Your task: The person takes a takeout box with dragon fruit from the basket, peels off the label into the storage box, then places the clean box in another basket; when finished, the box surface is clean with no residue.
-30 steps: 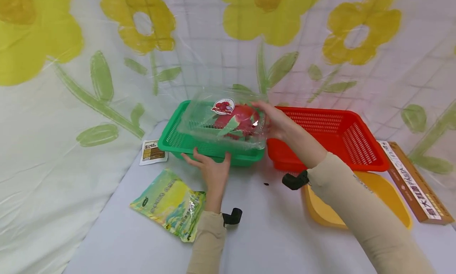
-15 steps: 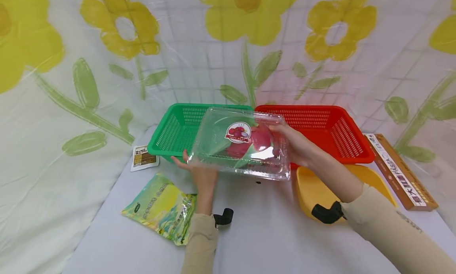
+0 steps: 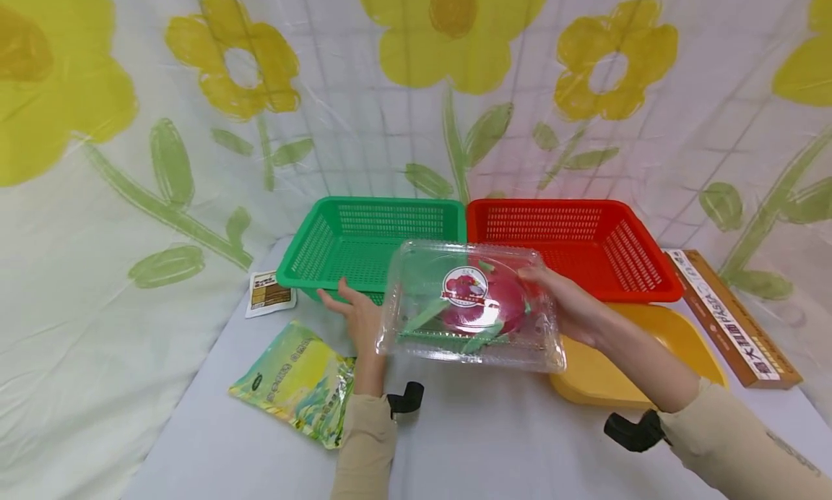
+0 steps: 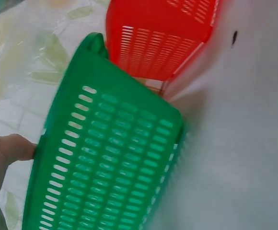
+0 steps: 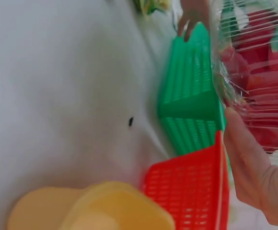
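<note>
My right hand [image 3: 565, 301] grips the right end of a clear plastic clamshell box [image 3: 403, 305], raised above the table and tilted. Through its lid, which bears a round fruit sticker [image 3: 464, 286], shows a red dragon fruit [image 3: 507, 305] with green tips. In the right wrist view the thumb lies along the underside of the box [image 5: 244, 81]. My left hand [image 3: 362, 319], fingers spread, is at the front of the green basket [image 3: 308, 279]; in the left wrist view one fingertip touches the basket's rim. The box hides part of both baskets.
A red basket [image 3: 640, 294] stands beside the green one. In front of it is a yellow basin [image 3: 601, 377], with a pasta box [image 3: 734, 319] to the right. A yellow-green packet [image 3: 292, 381] and a small white-brown sachet [image 3: 268, 296] lie at left. A flowered sheet hangs behind.
The box, held in my right hand, has come out from over the green basket, moving right and towards me. My left hand stays near the basket's front rim.
</note>
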`<state>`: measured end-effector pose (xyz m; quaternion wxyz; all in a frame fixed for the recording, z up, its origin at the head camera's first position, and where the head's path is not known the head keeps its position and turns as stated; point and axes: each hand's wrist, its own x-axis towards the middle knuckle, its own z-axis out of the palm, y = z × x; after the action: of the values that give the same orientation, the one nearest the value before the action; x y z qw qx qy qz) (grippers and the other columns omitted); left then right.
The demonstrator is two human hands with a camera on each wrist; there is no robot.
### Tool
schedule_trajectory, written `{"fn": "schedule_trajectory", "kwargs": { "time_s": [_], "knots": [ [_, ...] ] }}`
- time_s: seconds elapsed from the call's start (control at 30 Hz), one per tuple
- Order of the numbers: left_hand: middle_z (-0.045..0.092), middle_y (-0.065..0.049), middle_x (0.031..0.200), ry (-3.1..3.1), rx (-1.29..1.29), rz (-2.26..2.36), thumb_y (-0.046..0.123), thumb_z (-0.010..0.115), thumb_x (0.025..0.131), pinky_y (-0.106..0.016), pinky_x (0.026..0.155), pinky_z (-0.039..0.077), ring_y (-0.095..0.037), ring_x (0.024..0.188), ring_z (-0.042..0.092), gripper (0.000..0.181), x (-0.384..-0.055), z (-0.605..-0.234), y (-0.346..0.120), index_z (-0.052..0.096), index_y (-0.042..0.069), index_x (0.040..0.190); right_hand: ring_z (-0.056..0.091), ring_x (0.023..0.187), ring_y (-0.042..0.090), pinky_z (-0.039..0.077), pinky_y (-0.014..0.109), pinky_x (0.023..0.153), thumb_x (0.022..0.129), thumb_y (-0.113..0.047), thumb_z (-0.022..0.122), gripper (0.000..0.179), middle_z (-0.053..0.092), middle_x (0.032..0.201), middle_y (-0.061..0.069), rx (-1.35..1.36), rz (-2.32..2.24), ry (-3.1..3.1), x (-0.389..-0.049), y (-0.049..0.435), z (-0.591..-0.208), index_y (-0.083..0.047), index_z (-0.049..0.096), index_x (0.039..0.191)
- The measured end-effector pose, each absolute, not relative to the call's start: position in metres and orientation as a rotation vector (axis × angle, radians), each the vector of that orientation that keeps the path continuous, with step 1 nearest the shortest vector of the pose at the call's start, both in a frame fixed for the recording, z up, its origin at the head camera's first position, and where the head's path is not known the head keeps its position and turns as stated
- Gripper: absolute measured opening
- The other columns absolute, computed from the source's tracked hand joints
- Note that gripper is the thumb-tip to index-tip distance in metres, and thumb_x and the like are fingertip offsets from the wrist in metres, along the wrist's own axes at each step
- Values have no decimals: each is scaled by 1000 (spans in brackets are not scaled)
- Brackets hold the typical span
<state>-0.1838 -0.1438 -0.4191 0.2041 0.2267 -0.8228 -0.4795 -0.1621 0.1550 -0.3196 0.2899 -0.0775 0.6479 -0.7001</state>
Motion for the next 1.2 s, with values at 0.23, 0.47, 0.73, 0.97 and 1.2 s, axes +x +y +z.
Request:
{"fn": "schedule_trajectory", "kwargs": {
  "time_s": [0.23,0.47,0.73,0.97,1.2],
  "knots": [
    [-20,-22,158,-2382,581,-1405,45,73,86,-38,59,47,-33,73,56,93,-172,-404,-152,18,10,153,44,125,27,49,49,96,103,-36,41,60,36,139,12,-233,-1841,1768,-154,166,-328,-17,9,150],
    [-18,-27,156,-2520,401,-1347,41,71,87,-47,66,52,-42,84,61,94,-162,-401,-163,17,10,157,52,119,21,52,46,93,104,-38,38,51,43,132,5,-226,-1843,1766,-151,179,-334,-20,14,145],
    [-14,-35,154,-2742,307,-1160,44,69,87,-42,60,54,-40,80,62,97,-152,-392,-184,15,6,157,49,118,24,51,47,93,104,-34,38,54,42,131,8,-253,-1799,1751,-148,173,-344,-18,9,147],
    [18,-33,151,-2828,233,-958,44,64,91,-42,56,50,-38,78,59,81,-145,-380,-204,30,4,152,49,120,27,49,50,95,103,-31,42,55,40,134,14,-231,-1772,1739,-147,162,-352,-17,13,148],
    [32,-29,146,-2810,125,-964,40,64,93,-56,75,51,-47,100,58,75,-138,-371,-220,34,2,150,56,115,28,50,52,93,103,-32,45,53,48,130,14,-236,-1771,1694,-148,151,-364,-14,18,145]
  ]
}}
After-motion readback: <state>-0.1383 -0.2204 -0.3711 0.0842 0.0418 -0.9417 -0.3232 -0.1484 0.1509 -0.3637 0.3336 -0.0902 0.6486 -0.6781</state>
